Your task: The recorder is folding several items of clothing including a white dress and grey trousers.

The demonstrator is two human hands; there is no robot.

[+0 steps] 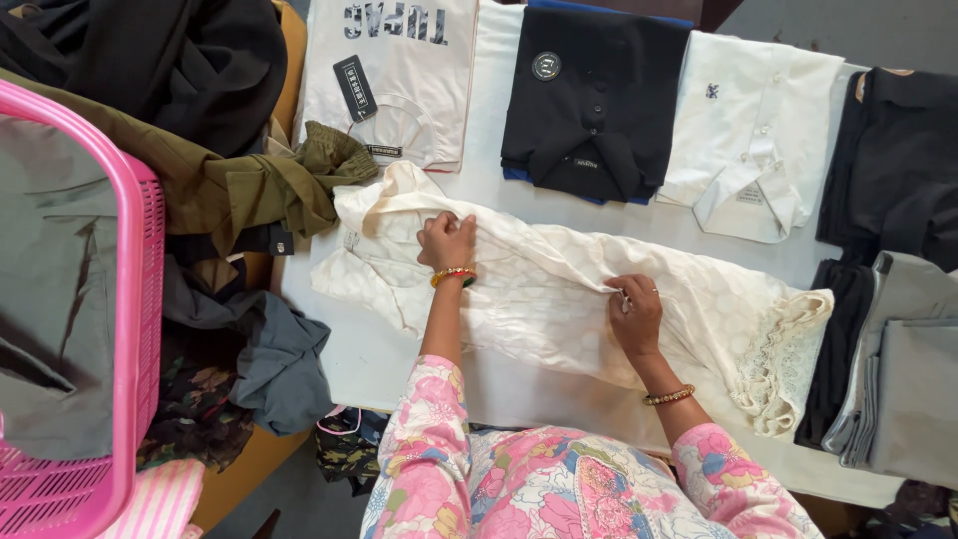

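Cream lace-hemmed garment [539,299] lies spread across the bench [369,359] at frame centre; the left hand [447,242] presses on its collar end, fingers curled, while the right hand [635,314] pinches a fold. Folded shirts [589,100] sit above, a pink basket [120,299] at left.

Bright, even, soft light; faint shadows, sharp focus, slight bending at edges.

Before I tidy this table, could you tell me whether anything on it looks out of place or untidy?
Mostly tidy. The cream garment under the left hand and right hand lies creased and half folded, and an olive garment spills over the table's left edge from the loose heap, unlike the neatly folded shirts behind.
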